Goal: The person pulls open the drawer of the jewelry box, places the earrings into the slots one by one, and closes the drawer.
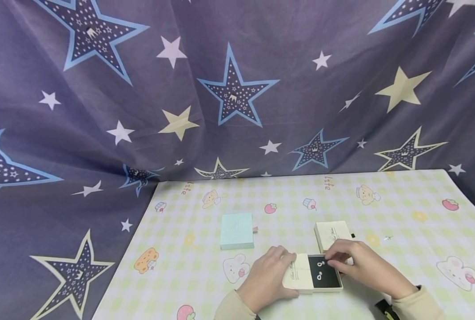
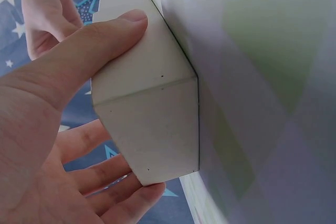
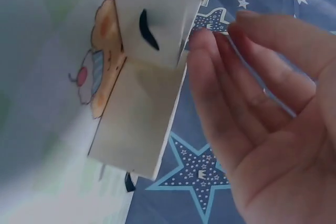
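Observation:
In the head view, my left hand (image 1: 267,276) grips the cream sleeve (image 1: 299,280) of a small sliding jewelry box. The left wrist view shows the thumb along one side of that box (image 2: 149,121) and the other fingers spread at the opposite side. Its drawer (image 1: 329,290) is pulled out to the right, showing a dark insert (image 1: 330,278) with two small silvery pieces of jewelry (image 1: 320,263). My right hand (image 1: 361,263) hovers over the drawer's right end, fingers loosely bent. Nothing is visible between its fingertips in the right wrist view.
A second cream box (image 1: 333,232) with a black pull tab lies just behind the opened one. To the left sits a light blue box (image 1: 237,231) with a pinkish tab. A tiny shiny piece (image 1: 388,238) lies at the right on the checked tablecloth (image 1: 285,226).

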Motion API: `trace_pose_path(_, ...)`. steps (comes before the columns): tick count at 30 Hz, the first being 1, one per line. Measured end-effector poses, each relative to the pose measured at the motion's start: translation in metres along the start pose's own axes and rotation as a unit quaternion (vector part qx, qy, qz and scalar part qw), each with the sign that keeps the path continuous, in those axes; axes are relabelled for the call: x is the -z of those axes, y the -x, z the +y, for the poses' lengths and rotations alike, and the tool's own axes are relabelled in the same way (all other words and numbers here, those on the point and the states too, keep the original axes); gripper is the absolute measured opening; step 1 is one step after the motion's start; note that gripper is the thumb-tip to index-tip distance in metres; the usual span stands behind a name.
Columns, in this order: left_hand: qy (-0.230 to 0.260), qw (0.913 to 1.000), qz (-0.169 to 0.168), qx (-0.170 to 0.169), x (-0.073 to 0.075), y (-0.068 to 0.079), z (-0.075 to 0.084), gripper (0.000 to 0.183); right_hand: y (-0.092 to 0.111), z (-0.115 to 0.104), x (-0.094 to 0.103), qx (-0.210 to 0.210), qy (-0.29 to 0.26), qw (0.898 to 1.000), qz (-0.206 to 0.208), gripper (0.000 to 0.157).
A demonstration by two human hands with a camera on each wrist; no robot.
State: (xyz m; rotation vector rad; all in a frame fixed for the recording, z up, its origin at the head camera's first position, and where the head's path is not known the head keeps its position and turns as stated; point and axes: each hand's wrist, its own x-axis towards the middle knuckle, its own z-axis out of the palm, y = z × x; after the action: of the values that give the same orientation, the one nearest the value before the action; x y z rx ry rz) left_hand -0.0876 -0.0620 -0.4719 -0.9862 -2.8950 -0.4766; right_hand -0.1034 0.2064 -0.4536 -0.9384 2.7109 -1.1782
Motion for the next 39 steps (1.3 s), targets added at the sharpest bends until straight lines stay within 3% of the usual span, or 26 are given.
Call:
trace_pose_path(9, -0.002, 1.0000, 0.002, -0.001, 0.001, 0.001, 0.000, 0.077, 0.007, 0.011, 0.001, -0.051, 0.051, 0.996, 0.046, 0.008)
trace_pose_path(20, -0.003, 1.0000, 0.000, 0.002, 0.001, 0.001, 0.000, 0.078, 0.012, 0.016, -0.004, -0.094, 0.022, 0.995, -0.018, 0.011)
trace_pose_path(25, -0.005, 1.0000, 0.005, -0.001, -0.001, 0.000, 0.000, 0.078, 0.012, 0.015, -0.006, -0.107, 0.011, 0.994, -0.026, 0.013)
trace_pose_path(28, -0.008, 0.9999, 0.008, -0.003, -0.002, 0.000, 0.000, 0.079, 0.014, 0.014, -0.005, -0.110, -0.014, 0.993, -0.032, 0.017)
trace_pose_path(34, -0.007, 1.0000, 0.001, 0.003, -0.002, -0.001, 0.000, 0.079, 0.020, 0.014, -0.004, -0.124, -0.122, 0.984, -0.049, 0.020)
trace_pose_path(39, -0.004, 1.0000, -0.002, 0.004, -0.002, -0.001, 0.000, 0.079, 0.021, 0.016, -0.005, -0.121, -0.163, 0.978, -0.054, 0.020)
